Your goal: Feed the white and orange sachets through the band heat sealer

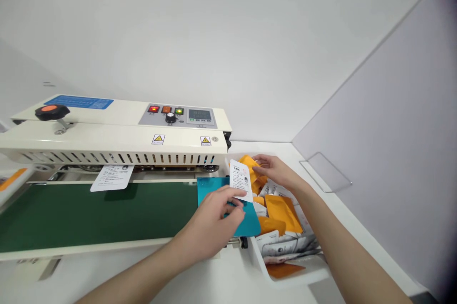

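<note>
My left hand (pixel 217 220) is closed on a white printed sachet (pixel 240 175), its fingers at the lower end. The sachet is tilted upright, above the teal plate (pixel 209 194) at the right end of the band sealer (pixel 107 140). Over the far side of a white bin (pixel 262 266), my right hand (pixel 276 171) has its thumb and fingers on the edge of an orange sachet (pixel 255 178). Part of that orange sachet is hidden behind the white one. Another white sachet (pixel 112 178) sticks out from under the sealer's slotted cover, above the green belt (pixel 150 213).
More orange sachets (pixel 283 211) and white sachets (pixel 285 247) lie jumbled in the bin. Lit switches and a display (pixel 200 116) are on the sealer's top. To the right, a bent wire frame (pixel 326 173) stands by the side wall (pixel 403 142).
</note>
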Available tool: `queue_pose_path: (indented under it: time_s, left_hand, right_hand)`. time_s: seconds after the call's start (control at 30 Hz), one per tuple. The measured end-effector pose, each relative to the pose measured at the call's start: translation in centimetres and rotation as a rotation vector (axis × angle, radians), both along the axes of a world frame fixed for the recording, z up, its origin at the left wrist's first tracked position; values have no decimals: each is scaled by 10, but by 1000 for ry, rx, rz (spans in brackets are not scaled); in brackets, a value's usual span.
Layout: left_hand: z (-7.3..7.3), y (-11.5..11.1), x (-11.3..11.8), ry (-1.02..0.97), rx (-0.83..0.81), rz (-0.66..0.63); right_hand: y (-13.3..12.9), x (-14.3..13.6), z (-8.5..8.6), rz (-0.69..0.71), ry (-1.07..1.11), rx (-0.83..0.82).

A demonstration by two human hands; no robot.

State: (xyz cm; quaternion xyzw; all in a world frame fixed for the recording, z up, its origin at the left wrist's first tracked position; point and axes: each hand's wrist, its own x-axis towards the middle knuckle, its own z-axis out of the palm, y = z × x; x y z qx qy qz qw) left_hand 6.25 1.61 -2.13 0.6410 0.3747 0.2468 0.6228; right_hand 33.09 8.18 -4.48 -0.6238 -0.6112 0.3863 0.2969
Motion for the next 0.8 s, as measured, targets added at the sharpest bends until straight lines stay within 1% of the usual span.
queue_pose_path:
  time_s: [0.1,0.27,0.43,0.67,0.8]
  left_hand:
    - [1,3,1,-5,-12,-2]
    - [3,8,0,-65,-92,-22]
    - [2,7,0,-68,-102,6]
    - [3,7,0,-80,-128,17]
    - [2,8,1,-103,-143,22]
  right_hand:
    - [-1,0,1,-53,-18,7]
    - [-2,2,2,-45,-25,1]
    - [-2,5,2,-110,79,-29]
    - [3,15,-9,-226,200,61]
    - [4,13,-10,-235,219,75]
